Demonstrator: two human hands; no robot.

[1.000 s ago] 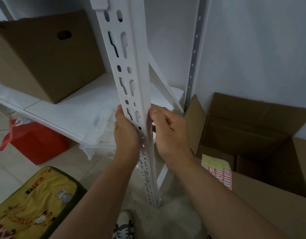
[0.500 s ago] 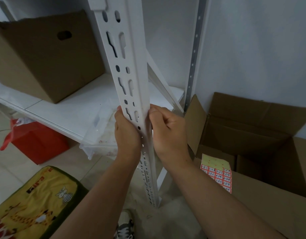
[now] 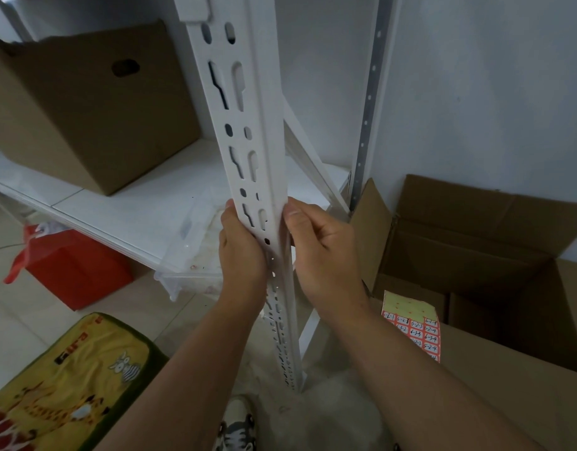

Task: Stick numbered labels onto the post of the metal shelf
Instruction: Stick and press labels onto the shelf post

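Here both hands close on the white perforated metal post of the shelf at one height, just below where the white shelf board meets it. The left hand wraps the slotted face from the left, its fingertip lying against the post's left edge, and the right hand presses its thumb flat against the post's right edge with the other fingers curled behind it. Whether a label sits under that thumb cannot be told; none shows on the bare part of the post. The sheet of red-bordered numbered labels on yellow backing lies well apart, at the near left corner of the open brown cardboard box to the right, and several of its cells look already peeled. Judging from the grip, the step in hand is seating a label on the narrow side face. To do it well, the left hand should brace the post while the right thumb rubs from the label's middle out to its ends, keeping the label square to the edge and clear of the slots, since a corner spanning a hole would likely lift.
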